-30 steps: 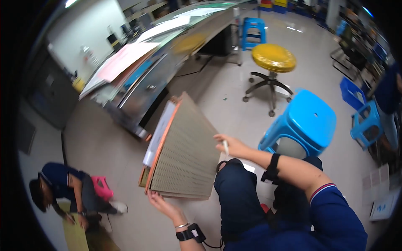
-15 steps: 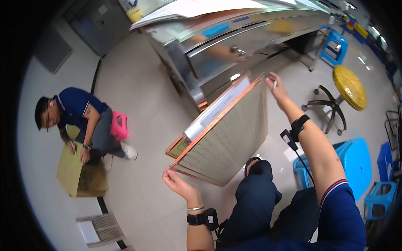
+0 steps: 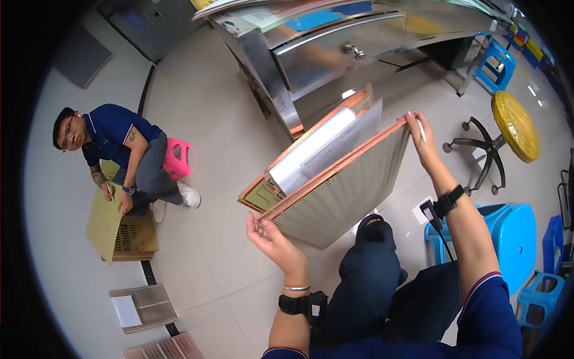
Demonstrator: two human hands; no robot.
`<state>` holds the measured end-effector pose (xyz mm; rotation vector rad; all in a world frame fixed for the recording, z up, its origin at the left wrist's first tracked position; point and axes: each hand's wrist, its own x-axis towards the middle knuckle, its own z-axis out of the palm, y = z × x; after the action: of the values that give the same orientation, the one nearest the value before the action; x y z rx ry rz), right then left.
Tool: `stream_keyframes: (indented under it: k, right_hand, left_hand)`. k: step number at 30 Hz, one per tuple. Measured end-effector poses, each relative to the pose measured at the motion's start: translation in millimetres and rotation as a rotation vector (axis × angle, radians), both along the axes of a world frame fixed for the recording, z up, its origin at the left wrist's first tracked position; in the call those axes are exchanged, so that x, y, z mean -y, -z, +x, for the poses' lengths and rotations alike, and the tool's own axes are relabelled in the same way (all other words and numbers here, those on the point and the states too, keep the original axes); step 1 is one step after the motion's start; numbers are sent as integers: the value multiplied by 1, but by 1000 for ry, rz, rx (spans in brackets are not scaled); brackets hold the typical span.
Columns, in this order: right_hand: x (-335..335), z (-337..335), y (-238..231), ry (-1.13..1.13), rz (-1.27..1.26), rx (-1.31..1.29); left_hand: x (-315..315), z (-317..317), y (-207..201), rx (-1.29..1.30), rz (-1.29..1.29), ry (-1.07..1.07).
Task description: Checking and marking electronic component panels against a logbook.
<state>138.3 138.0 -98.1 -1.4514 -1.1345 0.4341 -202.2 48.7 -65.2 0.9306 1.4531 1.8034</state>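
A grey-green panel [image 3: 344,191] with rows of small holes and copper-coloured edges stands tilted in front of me. My left hand [image 3: 275,246] grips its near left corner. My right hand [image 3: 422,140] holds the far right corner, with a thin white pen-like stick [image 3: 421,130] also between its fingers. Behind the panel are white paper sheets [image 3: 314,149], partly hidden by it. Further back, more copper-edged panels [image 3: 256,196] lean toward the metal desk. How many panels are in my hands is hard to make out.
A metal desk [image 3: 335,57] with a drawer stands ahead. On the right are a yellow-covered swivel stool [image 3: 515,125] and blue stools [image 3: 511,239]. On the left, a co-worker [image 3: 125,140] sits on a pink stool [image 3: 177,157] by stacked panels [image 3: 136,236]. Perforated panels [image 3: 152,304] lean at lower left.
The panel has swung toward me, widening the gap to the panels behind and showing more of the paper sheets. Both hands have shifted right with it. The co-worker's head has lifted.
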Motion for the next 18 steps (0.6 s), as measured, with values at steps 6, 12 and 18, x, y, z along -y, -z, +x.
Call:
stream_keyframes:
  k: [6,12,18]
  right_hand:
    - [90,14,-22,-49,-112,-213]
    - [120,43,-60,-201,-276,134]
    - [107,-34,-116,-509,-198,213]
  left_hand:
    - [22,6,-2,67,-89,48]
    - [43,4,-5,191,-153,75]
    - [60,4,-12,146,-170,108]
